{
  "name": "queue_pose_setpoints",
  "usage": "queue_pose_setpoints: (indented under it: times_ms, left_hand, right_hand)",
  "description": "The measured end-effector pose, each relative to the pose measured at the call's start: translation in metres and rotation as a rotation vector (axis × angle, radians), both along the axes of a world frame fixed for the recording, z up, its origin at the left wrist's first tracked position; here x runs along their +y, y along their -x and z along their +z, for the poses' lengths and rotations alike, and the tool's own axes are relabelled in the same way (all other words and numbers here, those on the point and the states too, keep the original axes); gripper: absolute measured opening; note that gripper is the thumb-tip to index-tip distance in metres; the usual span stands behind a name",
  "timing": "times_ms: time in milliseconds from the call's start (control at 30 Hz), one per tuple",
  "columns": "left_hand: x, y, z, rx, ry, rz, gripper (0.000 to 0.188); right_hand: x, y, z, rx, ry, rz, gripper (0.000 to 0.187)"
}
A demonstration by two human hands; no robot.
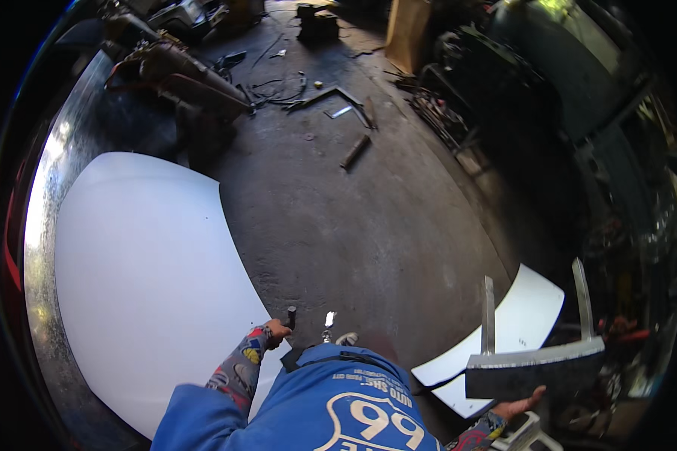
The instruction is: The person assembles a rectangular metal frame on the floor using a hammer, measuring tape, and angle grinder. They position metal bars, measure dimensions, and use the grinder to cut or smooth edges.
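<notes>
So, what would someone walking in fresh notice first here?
Probably the big, curved white panel filling much of the left side. Next, at lower right, the grey metal piece with two long prongs, held at its lower edge by the right hand. Near the bottom middle, the left hand grips a dark tool.

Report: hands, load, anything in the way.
Left hand gripping dark tool. Right hand holding gray metal piece. White panel close on left; pipe on floor ahead.
</notes>
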State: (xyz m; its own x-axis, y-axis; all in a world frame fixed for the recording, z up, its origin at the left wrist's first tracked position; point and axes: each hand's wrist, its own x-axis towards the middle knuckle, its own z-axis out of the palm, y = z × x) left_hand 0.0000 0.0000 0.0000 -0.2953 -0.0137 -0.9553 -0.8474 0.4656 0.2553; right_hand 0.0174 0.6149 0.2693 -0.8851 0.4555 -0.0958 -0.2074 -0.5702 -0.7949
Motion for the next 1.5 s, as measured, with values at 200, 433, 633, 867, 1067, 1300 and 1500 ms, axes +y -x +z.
queue_pose_setpoints:
  times_ms: [200,433,633,867,1067,1300,1500]
  left_hand:
    - [0.097,0.089,-0.071,0.058,-0.027,0.604,0.034]
    - [-0.06,0.124,-0.149,-0.14,0.354,0.452,0.032]
    - [-0.161,0.179,-0.189,-0.218,0.467,0.243,0.028]
    - [-0.313,0.348,-0.272,-0.033,0.456,-0.331,0.027]
    - [-0.548,0.622,-0.166,-0.018,0.494,0.372,0.055]
    - [-0.64,0.941,-0.069,0.432,0.425,0.8,0.039]
    - [-0.648,1.092,-0.044,0.581,0.25,0.974,0.028]
  right_hand:
    - [0.085,0.325,-0.062,0.01,-0.142,0.132,0.082]
    - [-0.181,0.585,-0.084,0.012,-0.501,0.076,0.061]
    - [-0.403,0.798,-0.062,0.006,-0.867,0.586,0.044]
    - [-0.576,0.975,-0.124,-0.066,-0.722,0.779,0.054]
    - [-0.661,1.055,-0.103,-0.262,-1.041,0.549,0.064]
    - [-0.717,1.186,-0.126,-0.432,-1.039,0.646,0.059]
    - [-0.793,1.289,-0.14,-0.286,-1.253,0.712,0.061]
